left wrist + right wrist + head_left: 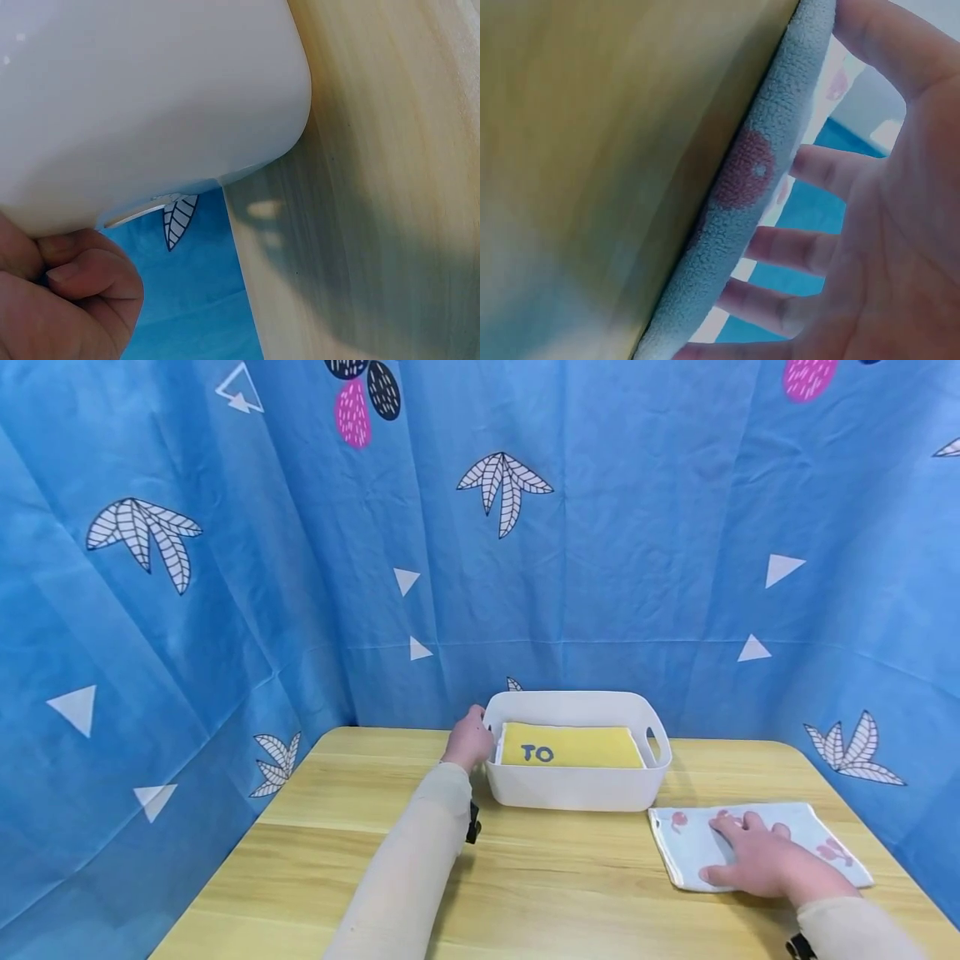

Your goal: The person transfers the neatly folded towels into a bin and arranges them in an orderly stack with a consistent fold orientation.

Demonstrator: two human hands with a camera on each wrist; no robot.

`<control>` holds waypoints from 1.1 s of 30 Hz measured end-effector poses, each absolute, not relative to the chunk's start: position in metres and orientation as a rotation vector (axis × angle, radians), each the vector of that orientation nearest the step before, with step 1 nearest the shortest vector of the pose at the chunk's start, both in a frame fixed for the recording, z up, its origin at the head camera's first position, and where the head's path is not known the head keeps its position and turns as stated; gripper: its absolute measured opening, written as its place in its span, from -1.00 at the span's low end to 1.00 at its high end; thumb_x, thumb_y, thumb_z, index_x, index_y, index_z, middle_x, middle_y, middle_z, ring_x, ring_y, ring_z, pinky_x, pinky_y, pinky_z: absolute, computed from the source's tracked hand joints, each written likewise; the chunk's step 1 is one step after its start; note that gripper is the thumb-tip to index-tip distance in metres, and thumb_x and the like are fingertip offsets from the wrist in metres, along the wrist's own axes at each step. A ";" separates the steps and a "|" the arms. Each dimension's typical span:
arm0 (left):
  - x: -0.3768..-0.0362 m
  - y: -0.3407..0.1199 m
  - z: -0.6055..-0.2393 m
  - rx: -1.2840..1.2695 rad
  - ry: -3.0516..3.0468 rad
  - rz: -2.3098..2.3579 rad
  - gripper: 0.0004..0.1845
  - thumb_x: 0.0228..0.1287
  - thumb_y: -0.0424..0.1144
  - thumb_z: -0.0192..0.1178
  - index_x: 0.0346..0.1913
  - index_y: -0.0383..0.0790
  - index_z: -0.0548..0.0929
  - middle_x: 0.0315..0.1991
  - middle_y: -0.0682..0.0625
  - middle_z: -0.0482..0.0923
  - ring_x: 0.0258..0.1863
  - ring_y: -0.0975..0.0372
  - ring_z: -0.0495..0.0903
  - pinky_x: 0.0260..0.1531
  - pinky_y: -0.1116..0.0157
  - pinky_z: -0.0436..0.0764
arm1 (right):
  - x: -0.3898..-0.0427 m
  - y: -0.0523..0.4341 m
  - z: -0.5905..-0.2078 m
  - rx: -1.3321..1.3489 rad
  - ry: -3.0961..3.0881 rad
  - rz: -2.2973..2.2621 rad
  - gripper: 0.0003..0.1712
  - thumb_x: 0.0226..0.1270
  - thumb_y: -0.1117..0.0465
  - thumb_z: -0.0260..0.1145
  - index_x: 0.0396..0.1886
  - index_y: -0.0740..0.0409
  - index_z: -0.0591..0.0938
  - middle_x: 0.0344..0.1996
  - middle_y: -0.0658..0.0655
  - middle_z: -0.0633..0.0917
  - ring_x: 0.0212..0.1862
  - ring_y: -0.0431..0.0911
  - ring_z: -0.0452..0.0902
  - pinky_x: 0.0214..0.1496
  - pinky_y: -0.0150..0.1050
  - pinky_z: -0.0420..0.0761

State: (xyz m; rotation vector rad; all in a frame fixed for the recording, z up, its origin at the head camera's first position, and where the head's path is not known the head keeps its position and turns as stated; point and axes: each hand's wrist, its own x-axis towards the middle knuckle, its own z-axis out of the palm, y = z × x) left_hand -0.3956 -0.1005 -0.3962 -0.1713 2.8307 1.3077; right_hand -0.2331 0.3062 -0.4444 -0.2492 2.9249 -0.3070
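My left hand (pixel 468 742) is at the left end of a white plastic bin (pixel 573 789), by its rim. Seen from the left wrist, curled fingers (pixel 94 274) pinch the edge of the bin by its handle slot. Inside the bin lies a folded yellow towel (pixel 592 747) with the letters "TO" on it. To the right, my right hand (pixel 765 858) rests with spread fingers on a folded light-blue towel (pixel 813 827) printed with pink shapes. In the right wrist view the fingertips (pixel 806 161) touch the towel's top, and its thick folded edge (pixel 742 180) faces the camera.
The bin and the blue towel both lie on a light wooden table (pixel 555 885). A blue patterned curtain (pixel 622 568) hangs behind the table and along both sides. The bin stands near the table's back edge, the blue towel near the right edge.
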 end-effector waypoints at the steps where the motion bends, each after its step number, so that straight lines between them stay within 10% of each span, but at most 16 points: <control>1: -0.395 -0.100 -0.396 -0.173 2.833 1.308 -0.54 0.52 -0.35 0.05 0.41 -0.16 0.32 0.14 -0.19 0.54 0.08 -0.01 0.54 0.17 -0.09 0.50 | -0.231 0.304 -0.445 -0.252 2.924 -0.309 0.10 0.12 -0.40 0.40 0.37 0.37 0.42 0.18 0.75 0.27 0.05 0.77 0.19 0.02 0.57 0.28; 33: -0.398 -0.098 -0.398 -0.159 2.874 1.255 -0.55 0.52 -0.36 0.02 0.40 -0.19 0.32 0.16 -0.20 0.53 0.10 -0.01 0.53 0.19 -0.08 0.48 | -0.217 0.162 -0.437 -0.472 2.974 -0.240 -0.02 0.04 -0.39 0.46 0.34 0.11 0.56 0.29 0.36 0.47 0.15 0.39 0.39 -0.03 0.27 0.55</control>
